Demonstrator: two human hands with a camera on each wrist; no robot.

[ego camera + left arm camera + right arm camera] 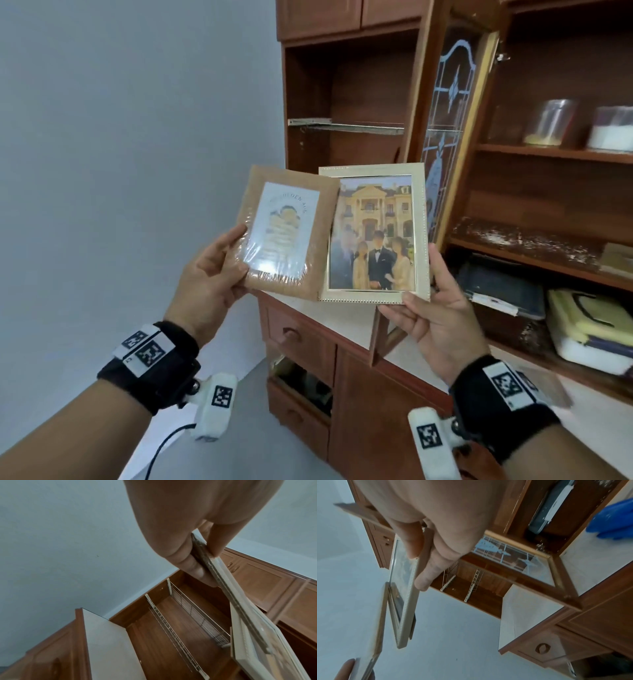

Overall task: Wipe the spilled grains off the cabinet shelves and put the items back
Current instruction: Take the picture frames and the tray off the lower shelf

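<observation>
My left hand (233,255) holds a brown picture frame (301,253) wrapped in clear film, thumb on its front. The left wrist view shows this hand (204,561) pinching the frame's edge (221,582). Beside it, my right hand (430,291) grips a cream photo frame (419,226) by its lower right corner. Both frames are upright, side by side in the air in front of the wooden cabinet (308,20). Spilled grains (507,236) cover the middle shelf on the right. In the right wrist view my right hand (418,568) holds the cream frame (406,601) next to the brown frame (376,628).
The cabinet's glass door (448,113) stands open just behind the frames. Two plastic jars (548,123) stand on the upper shelf. Books and boxes (582,325) lie on the lower shelf. A blue cloth (612,519) lies on the white counter (404,346). Wire racks (346,126) cross the left compartment.
</observation>
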